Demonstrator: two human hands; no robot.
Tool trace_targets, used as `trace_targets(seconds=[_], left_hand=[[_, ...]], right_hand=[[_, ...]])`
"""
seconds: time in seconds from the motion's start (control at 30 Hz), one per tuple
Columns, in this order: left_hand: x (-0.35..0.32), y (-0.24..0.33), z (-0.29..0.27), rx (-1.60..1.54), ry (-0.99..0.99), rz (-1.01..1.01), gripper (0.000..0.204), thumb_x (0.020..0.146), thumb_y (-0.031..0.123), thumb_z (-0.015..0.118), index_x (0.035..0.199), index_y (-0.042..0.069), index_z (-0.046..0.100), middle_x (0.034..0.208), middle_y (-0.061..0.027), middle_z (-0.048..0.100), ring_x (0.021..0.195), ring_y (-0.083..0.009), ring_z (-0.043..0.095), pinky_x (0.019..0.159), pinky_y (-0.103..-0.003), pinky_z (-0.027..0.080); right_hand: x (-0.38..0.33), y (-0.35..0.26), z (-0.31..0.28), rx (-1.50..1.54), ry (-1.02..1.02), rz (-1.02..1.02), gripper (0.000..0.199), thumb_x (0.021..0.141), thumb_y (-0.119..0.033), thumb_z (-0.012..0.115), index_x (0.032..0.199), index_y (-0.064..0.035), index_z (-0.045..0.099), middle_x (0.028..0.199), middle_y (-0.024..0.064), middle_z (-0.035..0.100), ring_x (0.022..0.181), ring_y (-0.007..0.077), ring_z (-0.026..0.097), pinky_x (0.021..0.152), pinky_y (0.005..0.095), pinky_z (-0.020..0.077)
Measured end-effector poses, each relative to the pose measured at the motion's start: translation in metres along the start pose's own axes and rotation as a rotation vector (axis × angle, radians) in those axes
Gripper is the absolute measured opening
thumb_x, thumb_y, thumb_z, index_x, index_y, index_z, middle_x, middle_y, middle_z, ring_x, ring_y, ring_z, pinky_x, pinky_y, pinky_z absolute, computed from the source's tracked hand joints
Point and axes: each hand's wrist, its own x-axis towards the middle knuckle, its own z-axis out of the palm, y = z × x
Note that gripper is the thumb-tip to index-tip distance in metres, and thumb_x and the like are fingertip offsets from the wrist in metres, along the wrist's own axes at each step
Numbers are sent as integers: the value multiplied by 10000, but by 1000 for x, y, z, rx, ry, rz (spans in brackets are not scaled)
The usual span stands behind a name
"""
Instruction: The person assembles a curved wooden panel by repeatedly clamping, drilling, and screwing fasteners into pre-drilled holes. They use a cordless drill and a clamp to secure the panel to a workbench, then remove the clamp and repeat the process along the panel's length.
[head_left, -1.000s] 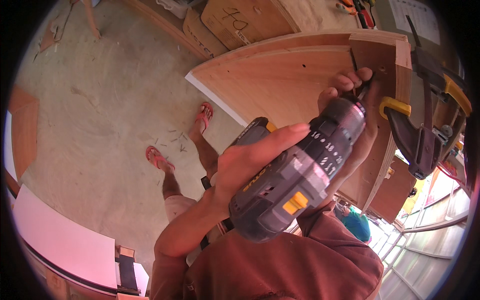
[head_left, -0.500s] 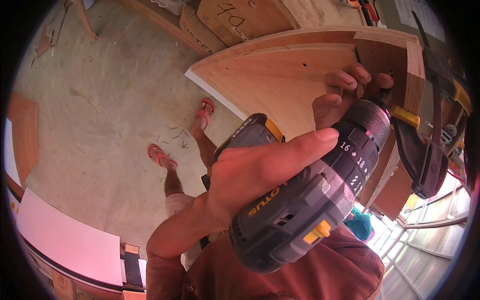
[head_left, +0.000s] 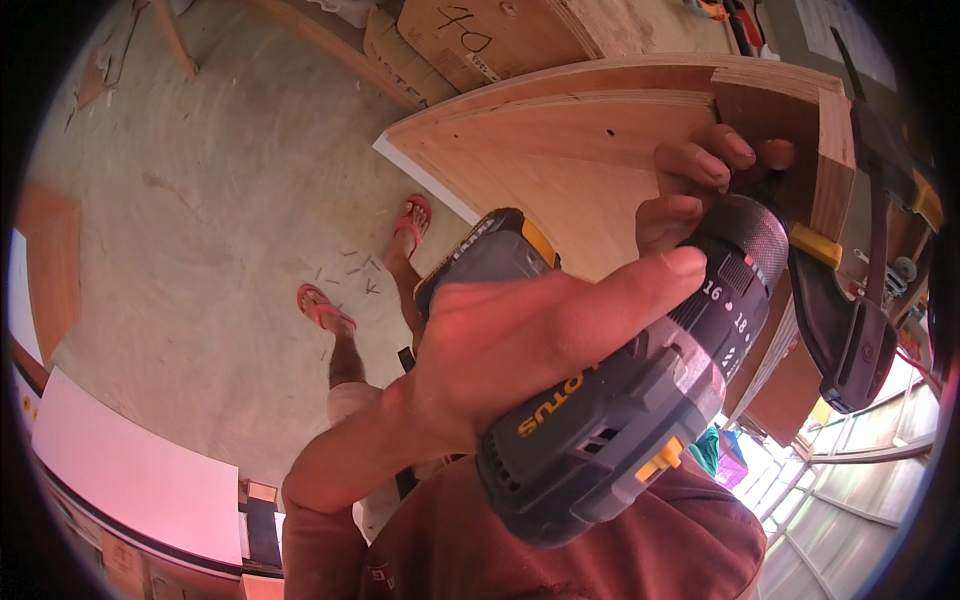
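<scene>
Centre frame, the right hand (head_left: 520, 350) grips a grey cordless drill (head_left: 640, 400) aimed at the plywood panel (head_left: 560, 150) at upper right; the left hand (head_left: 700, 175) curls at the chuck, apparently steadying a hidden bit. Driving looks under way; next comes straight, firm pressure.

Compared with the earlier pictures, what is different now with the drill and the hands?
The cordless drill has come closer to the camera, its nose still at the plywood corner. The gripping hand keeps hold of it; the other hand stays by the chuck. The clamp is unchanged.
</scene>
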Motion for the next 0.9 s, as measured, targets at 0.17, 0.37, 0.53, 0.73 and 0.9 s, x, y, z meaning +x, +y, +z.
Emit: trace_targets(seconds=[0.17, 0.37, 0.53, 0.73, 0.9], left_hand=[[8, -4, -8, 43, -22, 114, 624, 823, 91, 844, 1349, -106, 571, 1258, -240, 701, 1025, -279, 751, 864, -333, 605], [13, -8, -9, -84, -15, 100, 678, 841, 129, 839, 1383, -133, 527, 1303, -274, 670, 1049, -297, 741, 910, -344, 593], [11, -8, -6, -117, 11, 90, 663, 847, 92, 823, 1391, -145, 526, 1310, -294, 664, 1040, -300, 745, 917, -348, 595], [19, 0, -12, -81, -82, 27, 610, 819, 71, 837, 1339, -132, 590, 1277, -290, 688, 1017, -305, 762, 903, -345, 607], [13, -5, -14, -24, -147, 29, 636, 783, 60, 846, 1362, -60, 612, 1148, -208, 705, 886, -257, 747, 782, -327, 594]], right_hand=[[5, 0, 3, -41, 18, -9, 453, 1026, -326, 591, 1424, -131, 502, 1354, 135, 569, 1240, 279, 537, 978, 460, 494], [-15, -29, 13, -653, 161, -142, 483, 1011, -303, 609, 1439, -117, 487, 1361, 144, 566, 1243, 282, 541, 989, 456, 488], [-48, -52, 7, -1767, 295, -232, 509, 999, -284, 623, 1451, -105, 474, 1367, 151, 563, 1246, 285, 544, 998, 452, 483], [-44, -56, 6, -2122, 287, -195, 543, 984, -261, 641, 1466, -91, 458, 1374, 159, 560, 1249, 288, 548, 1008, 448, 476], [-42, -64, 5, -2187, 290, -179, 572, 972, -242, 655, 1478, -79, 445, 1379, 166, 557, 1252, 291, 552, 1017, 445, 471]])
